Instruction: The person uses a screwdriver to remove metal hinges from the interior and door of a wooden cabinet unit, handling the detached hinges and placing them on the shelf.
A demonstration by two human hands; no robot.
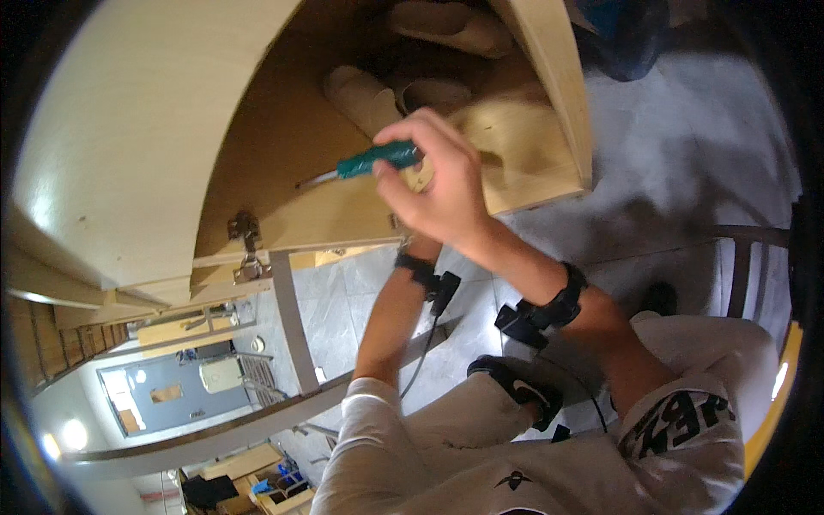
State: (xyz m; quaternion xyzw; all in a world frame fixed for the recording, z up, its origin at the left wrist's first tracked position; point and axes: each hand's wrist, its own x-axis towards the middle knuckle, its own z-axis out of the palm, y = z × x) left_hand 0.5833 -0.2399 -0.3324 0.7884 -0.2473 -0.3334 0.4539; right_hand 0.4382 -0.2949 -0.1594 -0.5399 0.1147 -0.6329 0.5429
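Note:
My right hand [444, 174] grips a screwdriver [380, 159] by its green handle. Its metal shaft points left, and the tip is over the cabinet's inner side panel, apart from the hinge. My left hand [423, 246] is mostly hidden behind the right one; only its wrist end shows, beside the front edge of the wooden cabinet [309, 225]. A metal concealed hinge [246, 248] joins the cabinet to its opened door [135, 129]. Partly covered by my hands, a small metal piece [395, 222] sits on the same edge.
Pale shoes [364, 96] lie inside the cabinet, with another shoe [450, 29] deeper in. A dark bag-like thing [618, 38] stands on the tiled floor [669, 148]. Cables [421, 360] hang from my wrist straps. A chair [222, 375] stands near a grey door [174, 393].

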